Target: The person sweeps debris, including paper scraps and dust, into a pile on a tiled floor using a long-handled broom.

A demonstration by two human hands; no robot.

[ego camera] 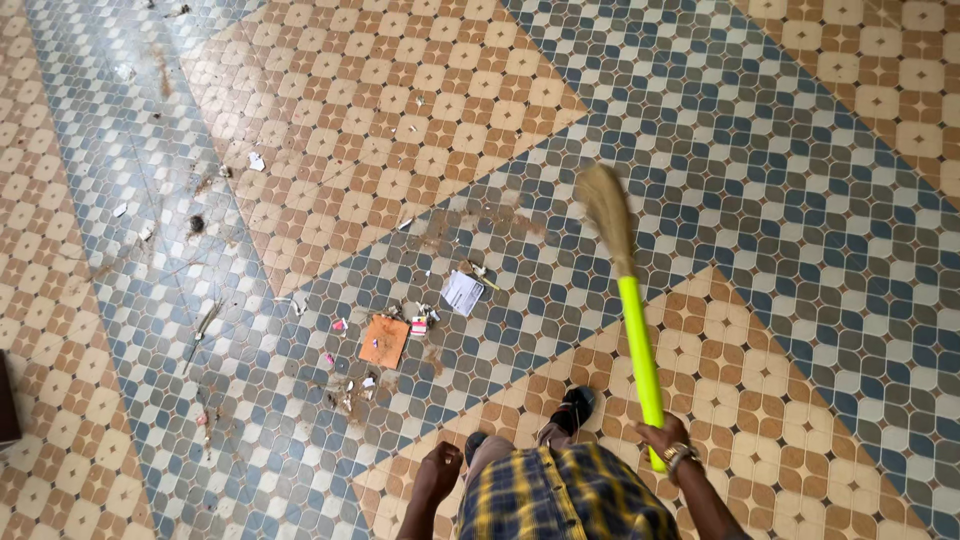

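Over patterned tile, right hand (664, 437) grips smooth green broom (637, 345); left hand (440, 468) fisted, empty.

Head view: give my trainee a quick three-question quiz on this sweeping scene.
1. True or false: the right hand grips the broom by its green handle.
2. What is the left hand holding? A) a dustpan B) nothing C) a rag
3. What flat orange thing lies among the litter?

Key: 1 true. 2 B, it is a closed fist. 3 A piece of orange card on the tiled floor.
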